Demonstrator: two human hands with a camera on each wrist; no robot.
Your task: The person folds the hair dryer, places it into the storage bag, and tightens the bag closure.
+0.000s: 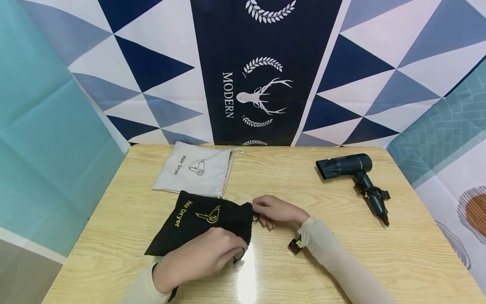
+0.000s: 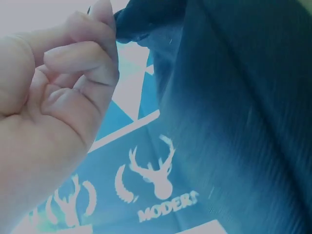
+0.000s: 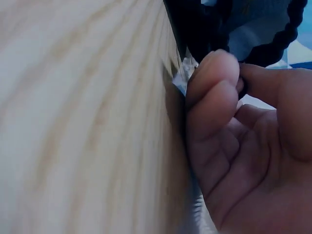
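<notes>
A black drawstring bag (image 1: 229, 219) printed "Hair Dryer" in yellow lies at the middle left of the table, its gathered mouth facing right. My left hand (image 1: 206, 257) is over the near side of the mouth; in the left wrist view its thumb and fingers pinch the black cloth (image 2: 234, 117) at the edge. At the far corner of the mouth, my right hand (image 1: 279, 211) pinches the bag's edge. In the right wrist view a black cord loop (image 3: 287, 39) shows by those fingertips, and the lower fingers are curled close to the tabletop. The bag's inside is hidden.
A light grey "Hair Dryer" pouch (image 1: 197, 169) lies just behind the black bag. At the right, a dark hair dryer (image 1: 347, 164) lies with its cord wrapped round the handle. The wooden table (image 1: 273, 173) meets a patterned backdrop (image 1: 163, 76) at its far edge.
</notes>
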